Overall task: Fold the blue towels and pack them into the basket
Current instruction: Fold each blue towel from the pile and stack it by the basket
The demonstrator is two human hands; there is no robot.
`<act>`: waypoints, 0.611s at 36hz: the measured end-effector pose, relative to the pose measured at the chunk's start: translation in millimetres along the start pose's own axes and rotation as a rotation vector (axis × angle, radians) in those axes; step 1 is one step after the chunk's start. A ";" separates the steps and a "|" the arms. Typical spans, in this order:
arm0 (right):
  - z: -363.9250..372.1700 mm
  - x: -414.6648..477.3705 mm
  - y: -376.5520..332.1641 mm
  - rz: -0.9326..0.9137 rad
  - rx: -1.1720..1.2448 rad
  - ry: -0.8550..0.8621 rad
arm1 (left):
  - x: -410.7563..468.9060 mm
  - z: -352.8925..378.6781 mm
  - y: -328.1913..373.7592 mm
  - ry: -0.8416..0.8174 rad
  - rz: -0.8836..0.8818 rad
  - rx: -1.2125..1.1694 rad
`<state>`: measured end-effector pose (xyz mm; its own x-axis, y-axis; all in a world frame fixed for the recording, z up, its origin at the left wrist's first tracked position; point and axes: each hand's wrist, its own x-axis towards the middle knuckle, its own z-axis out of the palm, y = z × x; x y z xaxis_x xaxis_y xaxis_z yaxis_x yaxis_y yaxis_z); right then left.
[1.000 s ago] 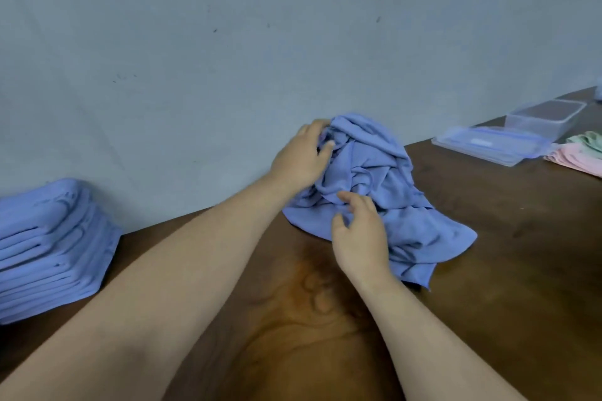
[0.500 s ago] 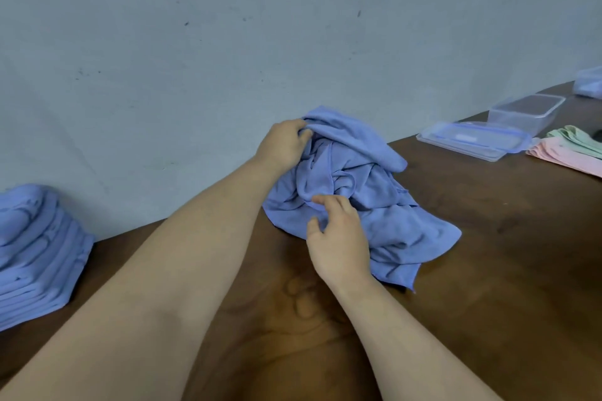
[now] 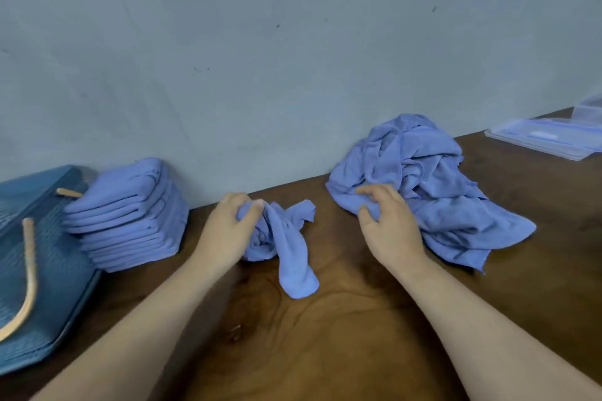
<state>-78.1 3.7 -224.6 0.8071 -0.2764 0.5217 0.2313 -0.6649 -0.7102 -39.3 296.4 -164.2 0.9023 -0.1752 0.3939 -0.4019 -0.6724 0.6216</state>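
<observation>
Here, left hand (image 3: 224, 231) grips towel (image 3: 293, 257) (right hand (image 3: 391, 228) apart).

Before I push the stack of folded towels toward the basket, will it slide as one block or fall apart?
Probably it shears: the stack leans and its layers are stepped. Soft cloth likely drags on the wooden table, so upper towels may slide off. It looks light.

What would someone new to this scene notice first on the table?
Most likely the left hand gripping a crumpled blue towel in the middle of the table. Next, the loose heap of blue towels on the right by the wall, with the right hand on its near edge. At far left, a neat stack of folded towels sits beside the blue basket.
</observation>
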 end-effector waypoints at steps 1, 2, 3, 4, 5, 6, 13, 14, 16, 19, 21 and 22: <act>3.8 -3.1 -3.0 -0.017 0.003 -0.047 | -20.3 -1.6 -4.2 -0.039 0.007 -0.038; 7.7 -6.7 -6.7 -0.030 0.018 -0.104 | -38.9 -3.5 -6.5 -0.085 0.014 -0.078; 11.0 -10.8 -11.4 -0.047 0.031 -0.167 | -55.8 -5.0 -7.7 -0.137 0.023 -0.109; 14.3 -15.5 -16.4 -0.070 0.033 -0.238 | -70.7 -6.3 -7.8 -0.188 0.040 -0.127; 17.2 -20.8 -22.9 -0.104 0.024 -0.314 | -83.9 -7.7 -8.5 -0.231 0.062 -0.129; 20.7 -26.7 -29.2 -0.137 0.016 -0.390 | -95.6 -9.3 -8.6 -0.269 0.085 -0.127; 35.3 -56.6 -60.9 -0.235 -0.037 -0.648 | -128.8 -22.3 -11.1 -0.206 0.253 -0.193; 34.5 -56.8 -61.7 -0.235 -0.031 -0.647 | -128.0 -22.5 -12.6 -0.096 0.262 -0.197; 31.7 -56.0 -61.4 -0.241 -0.014 -0.638 | -122.2 -21.5 -17.4 0.123 0.218 -0.181; 29.2 -55.4 -60.5 -0.273 0.006 -0.639 | -111.8 -21.0 -29.5 0.182 0.167 -0.137; 27.3 -55.1 -61.1 -0.293 0.015 -0.656 | -107.5 -19.9 -41.2 -0.032 0.155 -0.137; 26.1 -54.1 -60.8 -0.306 0.009 -0.668 | -106.7 -18.7 -44.7 -0.151 0.136 -0.135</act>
<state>-121.6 77.2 -222.0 0.8640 0.4043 0.3002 0.5016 -0.6382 -0.5841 -120.6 358.6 -221.4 0.8477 -0.3695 0.3807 -0.5291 -0.5349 0.6588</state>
